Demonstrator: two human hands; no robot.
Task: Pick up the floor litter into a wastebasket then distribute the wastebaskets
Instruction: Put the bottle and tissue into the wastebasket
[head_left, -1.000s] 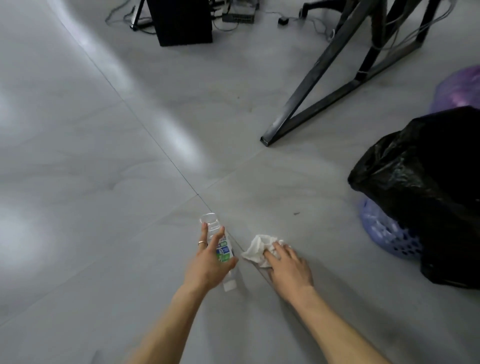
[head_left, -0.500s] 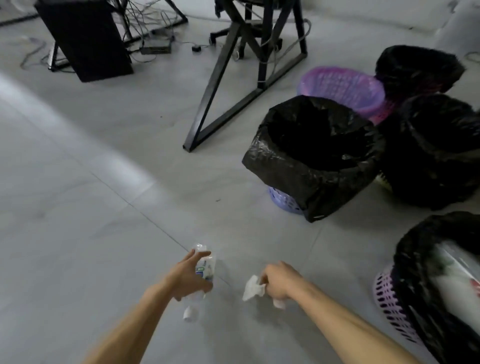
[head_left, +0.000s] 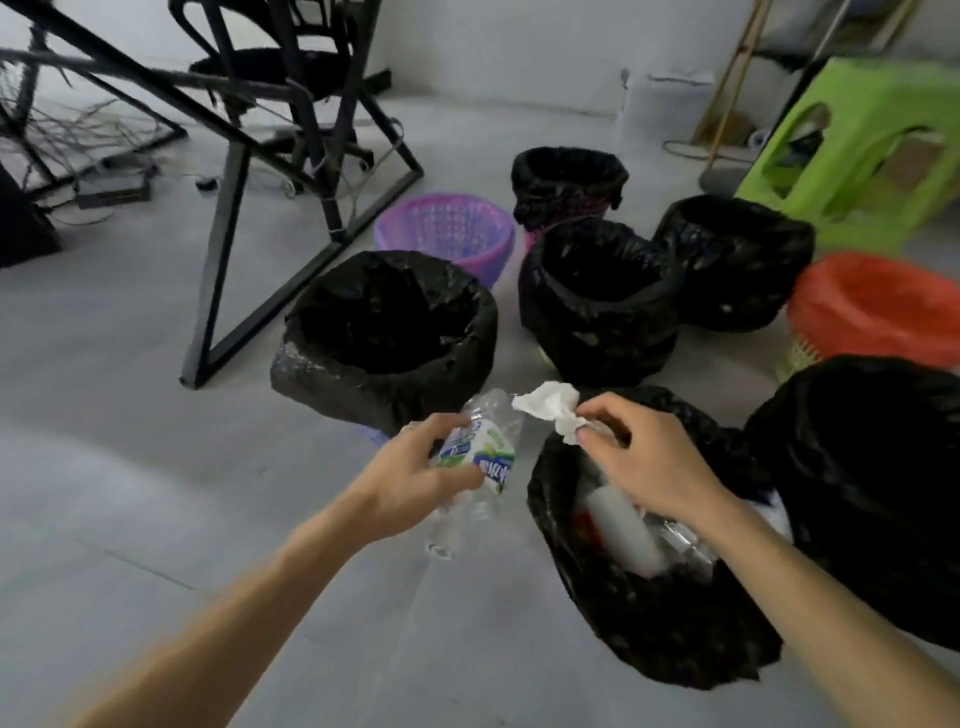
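Presently: right hand (head_left: 649, 467), grip pinched on crumpled tissue (head_left: 550, 408), directly over the litter-filled wastebasket (head_left: 660, 623). Left hand (head_left: 415, 480), grip clamped on plastic bottle (head_left: 478, 457), long axis tilted, cap low, just left of that rim.

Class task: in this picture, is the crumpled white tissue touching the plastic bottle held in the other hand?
Cannot tell. In the head view the tissue's left tip meets the plastic bottle's outline with no visible gap, but one may simply lie behind the other.
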